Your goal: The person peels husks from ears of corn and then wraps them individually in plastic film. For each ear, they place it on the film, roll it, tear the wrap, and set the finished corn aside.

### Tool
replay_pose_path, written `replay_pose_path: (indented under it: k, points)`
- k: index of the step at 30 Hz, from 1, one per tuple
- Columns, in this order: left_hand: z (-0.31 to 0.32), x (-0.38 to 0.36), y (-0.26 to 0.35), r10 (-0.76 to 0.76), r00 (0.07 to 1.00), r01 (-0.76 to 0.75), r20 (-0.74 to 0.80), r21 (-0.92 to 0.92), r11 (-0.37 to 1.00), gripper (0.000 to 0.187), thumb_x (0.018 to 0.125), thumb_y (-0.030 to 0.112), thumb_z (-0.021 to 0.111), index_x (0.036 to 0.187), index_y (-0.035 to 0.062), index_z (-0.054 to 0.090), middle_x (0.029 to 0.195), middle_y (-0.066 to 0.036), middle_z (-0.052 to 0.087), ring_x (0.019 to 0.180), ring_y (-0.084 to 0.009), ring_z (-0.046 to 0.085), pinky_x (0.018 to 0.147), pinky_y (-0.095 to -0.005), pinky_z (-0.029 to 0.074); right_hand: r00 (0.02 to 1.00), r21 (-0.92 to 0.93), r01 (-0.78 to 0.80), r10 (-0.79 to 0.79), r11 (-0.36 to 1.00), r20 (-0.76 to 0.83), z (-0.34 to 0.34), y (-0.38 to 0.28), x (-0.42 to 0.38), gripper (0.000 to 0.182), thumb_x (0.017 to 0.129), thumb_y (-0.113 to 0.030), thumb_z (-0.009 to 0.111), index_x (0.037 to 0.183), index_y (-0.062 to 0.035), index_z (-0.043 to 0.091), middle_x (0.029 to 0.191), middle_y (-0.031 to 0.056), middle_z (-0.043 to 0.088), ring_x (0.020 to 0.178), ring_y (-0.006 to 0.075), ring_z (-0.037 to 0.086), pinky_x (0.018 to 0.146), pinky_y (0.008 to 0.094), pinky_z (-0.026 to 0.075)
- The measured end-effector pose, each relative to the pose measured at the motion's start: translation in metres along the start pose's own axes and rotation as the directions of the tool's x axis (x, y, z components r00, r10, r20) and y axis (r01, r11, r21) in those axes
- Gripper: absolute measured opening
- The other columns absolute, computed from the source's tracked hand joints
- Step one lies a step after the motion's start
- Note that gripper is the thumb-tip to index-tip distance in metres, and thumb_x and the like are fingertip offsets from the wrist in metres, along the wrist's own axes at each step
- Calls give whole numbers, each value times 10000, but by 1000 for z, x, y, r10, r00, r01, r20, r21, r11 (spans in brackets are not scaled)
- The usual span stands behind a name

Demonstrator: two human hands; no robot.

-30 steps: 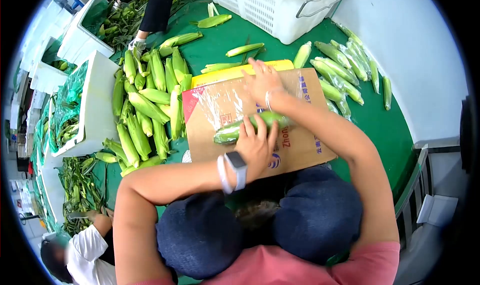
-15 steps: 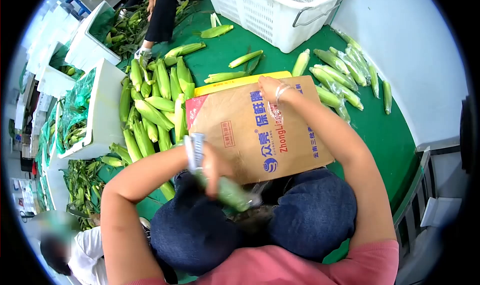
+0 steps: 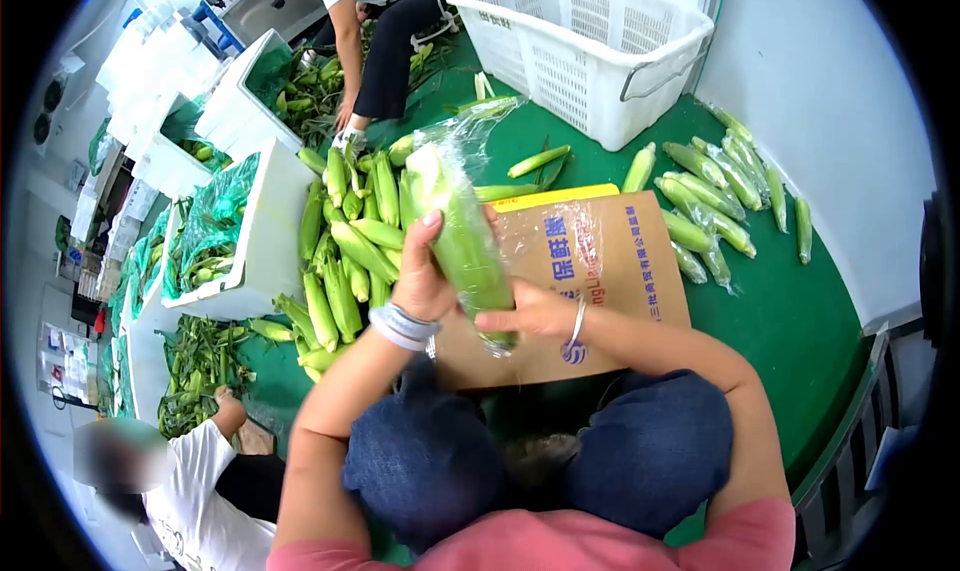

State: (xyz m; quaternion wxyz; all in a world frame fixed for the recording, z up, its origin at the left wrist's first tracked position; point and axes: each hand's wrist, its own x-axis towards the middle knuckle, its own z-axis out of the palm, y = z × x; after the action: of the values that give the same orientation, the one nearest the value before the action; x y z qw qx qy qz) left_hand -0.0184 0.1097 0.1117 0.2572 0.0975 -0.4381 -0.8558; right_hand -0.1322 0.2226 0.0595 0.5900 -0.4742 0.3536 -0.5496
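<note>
An ear of corn [image 3: 462, 236] in clear plastic film is held up at a slant over a flat cardboard box [image 3: 640, 271]. My left hand [image 3: 425, 276] is closed around its left side, thumb on the front. At the lower end, my right hand [image 3: 530, 311] grips the same ear, its thumb across the film. Loose film [image 3: 480, 121] sticks out past the upper end. Part of the box's printed top is hidden by the corn and my hands. My knees are just below the box.
To the left lies a heap of unwrapped corn [image 3: 340, 261] beside white foam boxes [image 3: 270, 221]. Several film-wrapped ears [image 3: 710, 186] lie at the right by the wall. A white plastic crate [image 3: 590, 81] stands behind. Two other people work among husks at the left and back.
My left hand has raised the corn from my lap to above the box. My right hand has left the box's far edge and now grips the corn's lower end. The view has shifted.
</note>
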Motion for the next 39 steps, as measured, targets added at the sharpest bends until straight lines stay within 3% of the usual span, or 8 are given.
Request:
replay_pose_path:
  k: [5, 11, 18, 20, 23, 27, 30, 39]
  points:
    - [25, 15, -5, 419, 879, -280, -226, 467, 839, 434, 738, 116, 710, 1084, 24, 465, 939, -124, 593, 693, -172, 592, 629, -320, 520, 903, -307, -429, 417, 850, -105, -18, -20, -28, 264, 785, -171, 666, 974, -44, 533, 768, 99, 634, 709, 219, 633, 618, 340, 502]
    - [8, 24, -12, -41, 965, 254, -261, 960, -121, 533, 826, 498, 565, 829, -33, 609, 659, -79, 627, 564, -235, 591, 588, -314, 490, 871, -894, -248, -490, -373, -37, -59, -45, -59, 248, 627, -106, 645, 865, -88, 578, 701, 101, 521, 611, 299, 552, 543, 372, 439]
    - [-115, 43, -57, -42, 968, 161, -247, 484, 860, 365, 917, 349, 471, 896, 1, 577, 809, -61, 647, 658, -208, 594, 638, -318, 493, 851, -816, -512, -289, -267, -439, -158, -52, -88, 334, 646, -151, 680, 956, -96, 571, 799, 117, 596, 733, 333, 589, 616, 405, 476]
    - [-194, 28, -56, 657, 634, 347, -407, 910, 228, 263, 747, 176, 648, 908, -7, 550, 802, -163, 587, 751, -310, 579, 674, -404, 473, 677, -636, -734, -319, -237, -663, -207, -71, -115, 395, 698, -205, 693, 1045, -72, 557, 866, 163, 621, 836, 355, 593, 693, 408, 482]
    - [-272, -1, -90, 157, 711, 697, -686, 657, -288, 757, 626, 301, 737, 1221, 25, 361, 1103, -277, 508, 1013, -436, 507, 895, -448, 426, 617, -562, -780, -493, -277, -613, -300, -66, -163, 456, 730, -231, 692, 1123, -61, 534, 958, 178, 617, 849, 367, 592, 736, 405, 480]
    - [-330, -6, -112, 149, 782, 621, -606, 777, -102, 735, 662, 297, 737, 1240, 16, 379, 1006, -222, 595, 909, -357, 594, 846, -433, 471, 689, -698, -687, -485, -200, -539, -279, -53, -147, 512, 749, -242, 679, 1182, -41, 493, 991, 180, 596, 808, 346, 593, 722, 388, 480]
    - [-289, -4, -56, -341, 673, 586, -656, 191, 787, 410, 773, 406, 616, 938, 36, 553, 720, -81, 588, 624, -195, 599, 570, -334, 524, 713, -729, -683, -177, 40, -678, -194, -48, -99, 409, 763, -230, 668, 1076, -2, 535, 891, 177, 604, 748, 315, 590, 698, 370, 480]
    - [-128, 3, 24, -461, 789, 112, -406, -643, 757, 389, 846, 312, 563, 1024, -21, 469, 818, -134, 541, 723, -205, 577, 601, -274, 556, 763, -759, -605, 96, -241, -639, -130, 10, -62, 551, 823, -537, 515, 843, 5, 612, 807, 202, 635, 750, 347, 624, 665, 427, 485]
